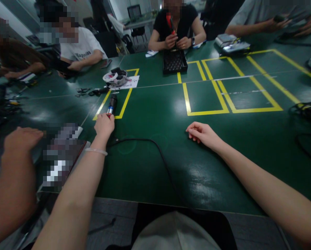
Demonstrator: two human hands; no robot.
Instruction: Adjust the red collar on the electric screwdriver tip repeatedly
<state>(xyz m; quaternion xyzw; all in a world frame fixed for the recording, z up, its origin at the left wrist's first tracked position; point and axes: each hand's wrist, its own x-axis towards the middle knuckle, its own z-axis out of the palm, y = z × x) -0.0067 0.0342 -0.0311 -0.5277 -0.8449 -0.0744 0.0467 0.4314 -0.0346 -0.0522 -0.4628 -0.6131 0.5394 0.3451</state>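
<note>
My left hand (104,124) is wrapped round the near end of a black cylindrical tool (113,102) with a blue and silver band and a bit of red. The tool lies within a yellow tape outline on the green table (150,104), pointing away from me. My right hand (199,132) rests on the table below the middle yellow outlines, its fingers loosely curled; nothing shows in them, though the palm side is partly hidden. A black cable (155,143) runs over the table between my forearms.
A roll-like bundle (116,77) sits on white paper beyond the tool. Across the table, a person holds a red tool (169,22) above a black tray (174,64). Another person's arm (17,170) is at my left. Cables (308,114) lie at right.
</note>
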